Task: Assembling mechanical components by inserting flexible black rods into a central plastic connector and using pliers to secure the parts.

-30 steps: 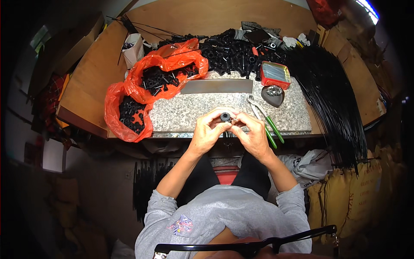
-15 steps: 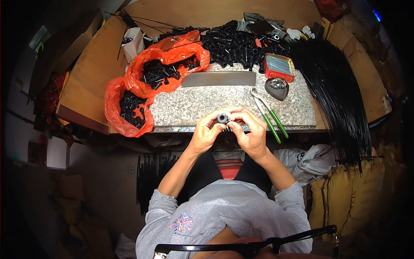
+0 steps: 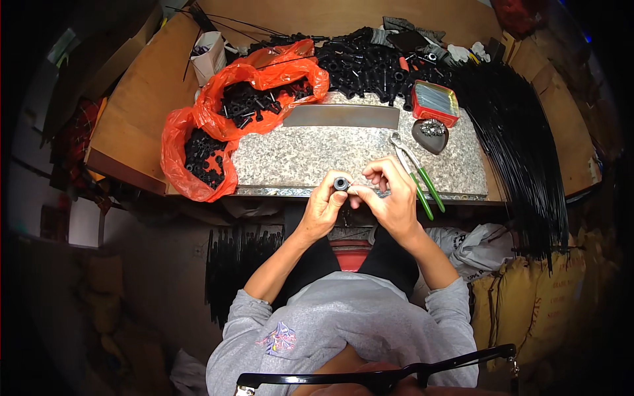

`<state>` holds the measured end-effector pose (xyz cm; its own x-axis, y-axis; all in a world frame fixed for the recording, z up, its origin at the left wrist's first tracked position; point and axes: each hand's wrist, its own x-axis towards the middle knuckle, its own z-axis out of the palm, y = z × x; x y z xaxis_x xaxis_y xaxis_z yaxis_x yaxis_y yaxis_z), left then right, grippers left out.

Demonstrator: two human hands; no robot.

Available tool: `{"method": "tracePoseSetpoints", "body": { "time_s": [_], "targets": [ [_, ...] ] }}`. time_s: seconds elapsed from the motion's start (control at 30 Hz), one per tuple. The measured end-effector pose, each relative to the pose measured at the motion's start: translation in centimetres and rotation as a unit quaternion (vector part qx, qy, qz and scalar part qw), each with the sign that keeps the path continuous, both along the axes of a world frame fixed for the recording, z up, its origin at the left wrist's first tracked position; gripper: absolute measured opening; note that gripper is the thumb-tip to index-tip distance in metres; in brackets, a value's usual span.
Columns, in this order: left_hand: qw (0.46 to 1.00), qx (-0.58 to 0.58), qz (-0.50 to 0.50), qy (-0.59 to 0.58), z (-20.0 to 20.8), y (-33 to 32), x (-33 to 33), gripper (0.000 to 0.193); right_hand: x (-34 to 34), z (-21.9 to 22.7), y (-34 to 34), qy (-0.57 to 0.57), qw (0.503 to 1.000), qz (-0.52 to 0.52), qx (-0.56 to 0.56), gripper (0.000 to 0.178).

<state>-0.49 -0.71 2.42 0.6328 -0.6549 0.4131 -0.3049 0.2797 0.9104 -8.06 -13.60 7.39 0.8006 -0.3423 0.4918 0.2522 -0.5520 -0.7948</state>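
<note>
Close to the front edge of the stone slab, my left hand (image 3: 322, 210) grips a short black tube-shaped part (image 3: 341, 183), its round open end facing up. My right hand (image 3: 393, 201) is beside it, thumb and forefinger pinched together at the part's right side. Whatever lies in that pinch is too small to make out. The other fingers of the right hand are curled. Just right of this hand lie pliers with green handles (image 3: 433, 190), jaws pointing away from me.
Orange plastic bags (image 3: 173, 148) of small black parts stand on the left. Behind the slab (image 3: 284, 155) and a flat metal bar (image 3: 340, 117) is a heap of black parts (image 3: 360, 69). A red box (image 3: 436, 119), dark dish (image 3: 430, 140) and long black rods (image 3: 528, 152) are right.
My right hand has shifted slightly right and its fingers have come away from the left hand's fingertips, with thumb and forefinger still pinched. The left hand keeps the black part in nearly the same place.
</note>
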Motion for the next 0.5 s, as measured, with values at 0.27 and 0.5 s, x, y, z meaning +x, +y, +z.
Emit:
{"method": "tracePoseSetpoints", "body": {
  "time_s": [0.27, 0.5],
  "targets": [
    [0.999, -0.001, -0.006, 0.054, -1.3, 0.2, -0.6, 0.033, -0.1, -0.4, -0.4, -0.105, 0.969, 0.038, -0.219, 0.021],
    [0.998, 0.0, 0.014, 0.056, -1.6, 0.7, -0.8, 0.034, 0.5, 0.7, 0.1, -0.122, 0.948, 0.036, -0.293, 0.017]
  ]
}}
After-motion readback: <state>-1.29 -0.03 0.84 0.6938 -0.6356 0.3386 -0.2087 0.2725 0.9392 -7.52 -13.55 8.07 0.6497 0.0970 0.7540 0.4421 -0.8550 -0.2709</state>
